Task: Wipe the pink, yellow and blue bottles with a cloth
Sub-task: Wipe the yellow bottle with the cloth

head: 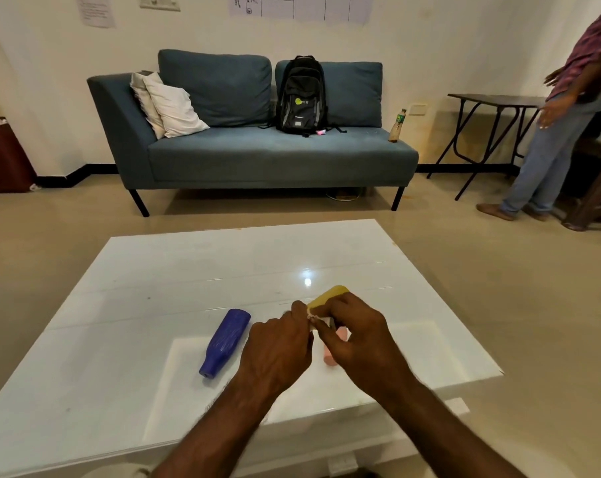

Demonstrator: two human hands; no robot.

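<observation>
The blue bottle (225,343) lies on its side on the white table (154,281), left of my hands. My right hand (356,336) grips the yellow bottle (328,295), whose far end sticks out above my fingers. My left hand (278,350) is closed beside it, pinching a small pale cloth (313,319) against the bottle; most of the cloth is hidden. The pink bottle (333,346) lies on the table under my right hand, only partly showing.
A blue sofa (257,157) with a black backpack (301,94), white pillows and a brown bottle (396,127) stands beyond the table. A person (564,115) stands at the right by a dark folding table (495,101). Bare floor surrounds the table.
</observation>
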